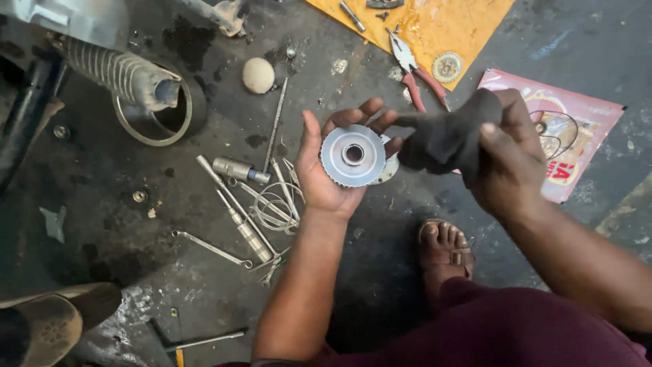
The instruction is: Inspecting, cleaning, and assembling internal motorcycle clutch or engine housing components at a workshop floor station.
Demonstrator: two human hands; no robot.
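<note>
At the far left we see a ribbed grey exhaust pipe [122, 73] cut off by the frame's top corner, its mouth lying over a metal ring [153, 122] on the dark, oil-stained concrete floor [102, 204]. A shoe [51, 323] pokes in at the bottom left, its wearer out of view. Further right lies a scatter of loose tools [238, 204]: sockets, a spanner and a coil of wire, tangled enough that we cannot separate every piece.

Our left hand [326, 170] is held palm up, fingers spread and curled around a round toothed metal disc [353, 155] with a central hole. A second, thinner plate seems to sit behind it, mostly hidden. Our right hand [506, 160] is clenched on a dark rag [448, 139], whose free end reaches to the disc's right edge and touches the left fingertips.

Above the hands, red-handled pliers [411, 71] rest half on an orange sheet [435, 27] that runs off the top edge. Behind the right hand a pink printed packet [577, 136] is partly covered. Below, a sandalled foot [445, 248] stands on the floor, with maroon cloth filling the lower right corner.

Open floor lies between the tools and the foot, and again at the far right.
</note>
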